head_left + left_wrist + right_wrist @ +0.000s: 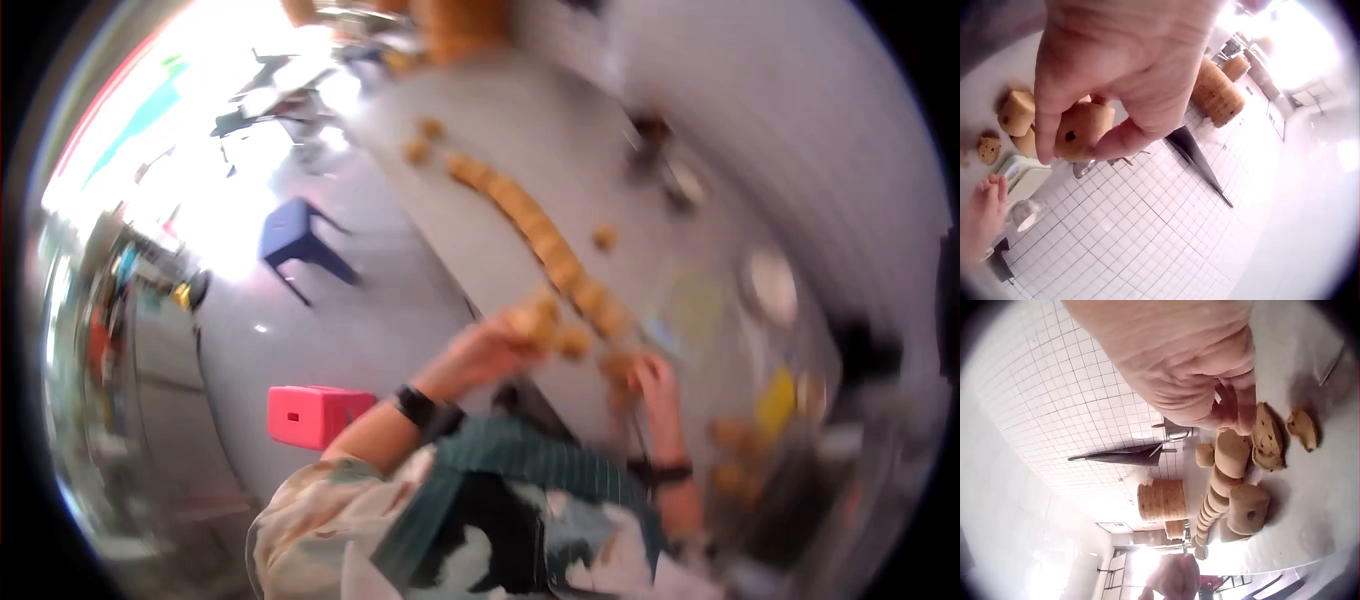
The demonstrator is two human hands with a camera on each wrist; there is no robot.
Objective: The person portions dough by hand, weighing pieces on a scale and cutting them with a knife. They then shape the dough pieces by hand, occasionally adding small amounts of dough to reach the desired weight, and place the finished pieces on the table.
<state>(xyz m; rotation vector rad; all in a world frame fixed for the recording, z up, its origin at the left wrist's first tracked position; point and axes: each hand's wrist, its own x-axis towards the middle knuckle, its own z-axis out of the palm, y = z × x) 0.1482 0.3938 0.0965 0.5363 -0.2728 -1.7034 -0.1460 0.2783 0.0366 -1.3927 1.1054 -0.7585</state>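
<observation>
My left hand grips a thick brown dough piece, thumb on one side and fingers on the other. A dark spot shows on its cut face. Another dough lump lies beside those fingers. My right hand is low at the near end of a long row of dough pieces. In the right wrist view its bent fingertips are right at a flat, torn-looking dough scrap and a round dough piece; I cannot tell whether they pinch anything. A second scrap lies next to these.
The pale table runs away from me along a wall. A lone dough piece sits right of the row. A pale kitchen scale is near my right hand. On the floor stand a blue stool and a pink stool.
</observation>
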